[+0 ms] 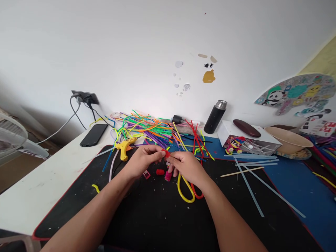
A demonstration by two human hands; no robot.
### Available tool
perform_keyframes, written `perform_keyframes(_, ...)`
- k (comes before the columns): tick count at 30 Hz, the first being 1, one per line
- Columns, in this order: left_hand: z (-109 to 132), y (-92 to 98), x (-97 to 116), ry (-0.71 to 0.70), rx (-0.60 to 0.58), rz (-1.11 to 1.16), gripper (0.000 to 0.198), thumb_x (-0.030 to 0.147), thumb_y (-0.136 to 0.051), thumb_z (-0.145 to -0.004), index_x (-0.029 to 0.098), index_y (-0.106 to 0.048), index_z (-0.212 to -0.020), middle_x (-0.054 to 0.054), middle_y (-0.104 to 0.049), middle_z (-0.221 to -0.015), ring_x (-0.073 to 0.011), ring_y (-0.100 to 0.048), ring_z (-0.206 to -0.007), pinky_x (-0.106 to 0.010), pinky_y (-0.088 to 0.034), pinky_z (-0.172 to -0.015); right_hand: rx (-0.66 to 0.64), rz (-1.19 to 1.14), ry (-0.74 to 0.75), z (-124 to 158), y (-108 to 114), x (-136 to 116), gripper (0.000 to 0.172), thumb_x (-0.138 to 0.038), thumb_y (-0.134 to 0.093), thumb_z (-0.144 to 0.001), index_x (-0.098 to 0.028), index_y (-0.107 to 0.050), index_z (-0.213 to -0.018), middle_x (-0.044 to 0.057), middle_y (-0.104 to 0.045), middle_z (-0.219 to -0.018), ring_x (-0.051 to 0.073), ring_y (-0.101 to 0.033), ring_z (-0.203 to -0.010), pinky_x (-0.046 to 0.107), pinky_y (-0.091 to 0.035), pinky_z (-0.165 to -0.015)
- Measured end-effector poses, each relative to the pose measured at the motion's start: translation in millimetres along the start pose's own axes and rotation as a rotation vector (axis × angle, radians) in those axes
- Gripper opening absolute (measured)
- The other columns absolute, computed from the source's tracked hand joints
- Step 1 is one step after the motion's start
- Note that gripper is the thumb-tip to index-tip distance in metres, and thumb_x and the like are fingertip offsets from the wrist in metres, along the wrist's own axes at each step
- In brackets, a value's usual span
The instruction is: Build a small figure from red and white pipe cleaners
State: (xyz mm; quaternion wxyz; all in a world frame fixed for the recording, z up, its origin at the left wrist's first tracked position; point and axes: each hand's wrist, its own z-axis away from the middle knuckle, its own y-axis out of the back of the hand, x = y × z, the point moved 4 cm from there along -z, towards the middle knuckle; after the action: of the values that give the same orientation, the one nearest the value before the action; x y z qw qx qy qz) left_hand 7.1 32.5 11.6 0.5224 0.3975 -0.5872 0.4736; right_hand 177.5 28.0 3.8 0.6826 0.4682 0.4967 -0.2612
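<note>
A small fuzzy red piece (166, 153), apparently bent pipe cleaner, is pinched between the fingertips of both hands above the black mat. My left hand (141, 160) grips it from the left with thumb and forefinger. From the right, my right hand (187, 167) has its fingertips closed on the same piece. Just below them lie a short red roll (160, 172), a magenta piece (168, 176) and a small pink object (146, 174). Beside my right hand, a yellow loop (187, 201) and a red loop (198, 196) rest on the mat. The fingers partly hide the held piece.
A yellow glue gun (126, 148) lies left of a pile of coloured pipe cleaners (149, 131). Further left is a black phone (93, 135). Rightward are a black thermos (215, 117), a small doll (235, 145), translucent glue sticks (250, 190), a wooden stick (241, 172) and a bowl (288, 140).
</note>
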Motion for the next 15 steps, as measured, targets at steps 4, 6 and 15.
perform_keyframes(4,5,0.4,9,-0.064,-0.077,-0.242,0.029,0.044,-0.079,-0.081,0.016,-0.078,-0.075,-0.003,-0.069,-0.07,-0.0143,-0.055,-0.063,-0.027,-0.044,-0.063,0.008,0.039,-0.019,0,7,0,0.036,-0.046,-0.057,-0.1,-0.02,-0.07,-0.08,0.002,-0.075,-0.069,0.014,-0.067,-0.052,0.023,-0.047,-0.054)
perform_keyframes(6,7,0.7,12,-0.093,-0.084,-0.356,0.029,0.044,-0.076,-0.084,0.016,-0.079,-0.078,-0.005,-0.072,-0.074,-0.0164,-0.059,-0.067,-0.028,-0.046,-0.066,0.035,0.116,-0.004,1,10,-2,0.031,-0.037,-0.055,-0.101,-0.021,-0.072,-0.08,0.001,-0.074,-0.069,0.014,-0.067,-0.053,0.024,-0.047,-0.056)
perform_keyframes(15,9,-3.0,10,-0.157,-0.117,-0.705,0.025,0.038,-0.067,-0.089,0.019,-0.081,-0.083,-0.005,-0.075,-0.075,-0.0188,-0.063,-0.067,-0.027,-0.045,-0.062,0.138,0.552,0.074,3,15,-13,0.026,-0.024,-0.056,-0.101,-0.024,-0.077,-0.085,0.0,-0.075,-0.071,0.017,-0.068,-0.065,0.028,-0.04,-0.063)
